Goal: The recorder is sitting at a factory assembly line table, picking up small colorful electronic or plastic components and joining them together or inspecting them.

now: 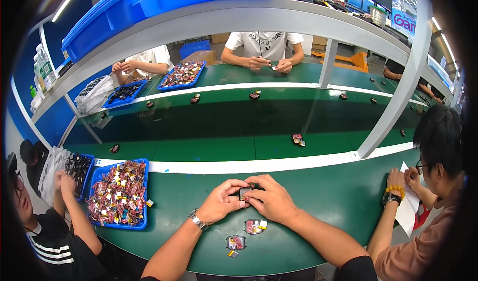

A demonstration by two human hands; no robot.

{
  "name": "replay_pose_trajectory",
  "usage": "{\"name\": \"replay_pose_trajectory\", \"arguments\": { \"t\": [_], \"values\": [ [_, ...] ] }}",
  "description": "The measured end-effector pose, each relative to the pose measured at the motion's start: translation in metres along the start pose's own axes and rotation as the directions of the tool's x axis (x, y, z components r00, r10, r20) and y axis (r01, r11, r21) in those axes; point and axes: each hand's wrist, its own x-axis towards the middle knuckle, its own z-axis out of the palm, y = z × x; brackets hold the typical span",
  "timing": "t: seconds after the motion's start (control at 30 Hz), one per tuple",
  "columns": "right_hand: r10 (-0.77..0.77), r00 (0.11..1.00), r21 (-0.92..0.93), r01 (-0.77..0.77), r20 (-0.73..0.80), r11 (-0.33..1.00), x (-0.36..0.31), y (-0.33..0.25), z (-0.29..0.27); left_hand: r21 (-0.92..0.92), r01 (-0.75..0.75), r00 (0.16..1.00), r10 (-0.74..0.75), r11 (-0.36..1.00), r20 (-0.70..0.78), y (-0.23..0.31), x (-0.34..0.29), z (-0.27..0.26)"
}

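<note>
Over the green table, my left hand (pixel 222 199) and my right hand (pixel 271 200) come together around a small dark watch-shaped case (pixel 244 192). Fingers of both hands close on its edges, and part of it is hidden behind them. A bit of reddish wiring shows at its lower side. Below my hands lies a similar open case (pixel 253 226) with red wiring and a small silver-and-yellow battery beside it. Nearer to me is another such case (pixel 236 242), its own battery (pixel 233 253) lying just below it.
At left stands a blue tray (pixel 147 191) heaped with red-wired parts; another holds black cases (pixel 79 167). Beyond a white ledge (pixel 224 166), several cases (pixel 298 140) are scattered on a green surface. Co-workers sit left, right and opposite. A metal shelf (pixel 239 13) with blue bins spans overhead.
</note>
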Motion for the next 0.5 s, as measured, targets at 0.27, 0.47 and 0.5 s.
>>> {"name": "replay_pose_trajectory", "arguments": {
  "t": [0.27,0.47,0.5],
  "values": [
    [0.017,1.0,0.012,-0.018,0.022,1.0,0.0,0.0,-0.002,-0.003,0.041,0.998,-0.041,0.999,-0.042,0.0,-0.001,0.002],
    [-0.053,0.991,0.043,0.048,0.126,0.998,0.004,-0.003,-0.01,0.021,0.12,0.991,-0.118,0.993,-0.068,0.002,-0.001,0.003],
    [-0.066,0.989,0.04,0.062,0.132,0.997,0.005,-0.003,-0.01,0.022,0.118,0.991,-0.116,0.993,-0.068,0.001,-0.001,0.004]
  ]
}}
